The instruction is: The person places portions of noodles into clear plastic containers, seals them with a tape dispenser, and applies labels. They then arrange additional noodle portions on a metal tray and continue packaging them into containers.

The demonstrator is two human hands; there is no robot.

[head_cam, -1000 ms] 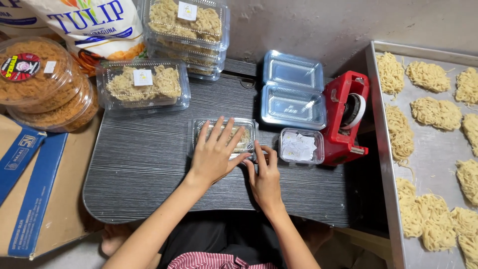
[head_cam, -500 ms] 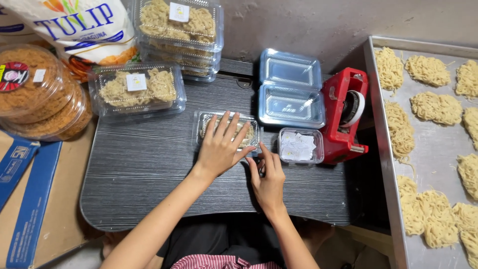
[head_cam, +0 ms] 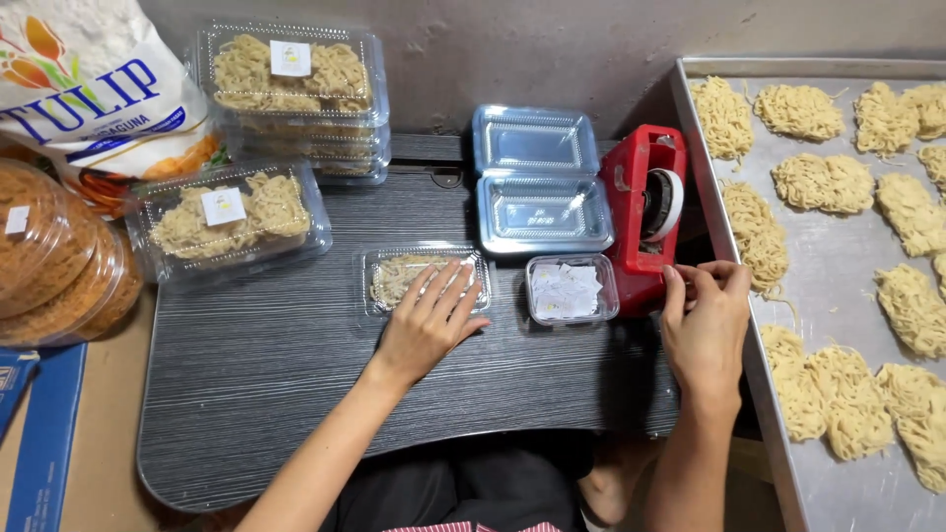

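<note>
Noodle box (head_cam: 424, 279), clear and closed, lies mid-desk (head_cam: 246, 374) under the left hand (head_cam: 426, 325), fingers spread flat on its lid. Keep that pressure. Right hand (head_cam: 705, 320), fingers pinched together, is at the red tape dispenser (head_cam: 645, 212); draw tape straight.

The left hand (head_cam: 426, 330) rested flat on a closed noodle box (head_cam: 422, 278) at the centre of the table (head_cam: 256, 394). Just right of that box stood a small tub of labels (head_cam: 570, 289), with the tape dispenser (head_cam: 645, 212) beside it. The right hand (head_cam: 705, 325) was at the dispenser's front. Two empty lidded containers (head_cam: 540, 182) lay behind the tub. A tray (head_cam: 778, 463) of noodle portions sat at the far right. Stacked filled boxes (head_cam: 296, 99) stood at the rear left.
</note>
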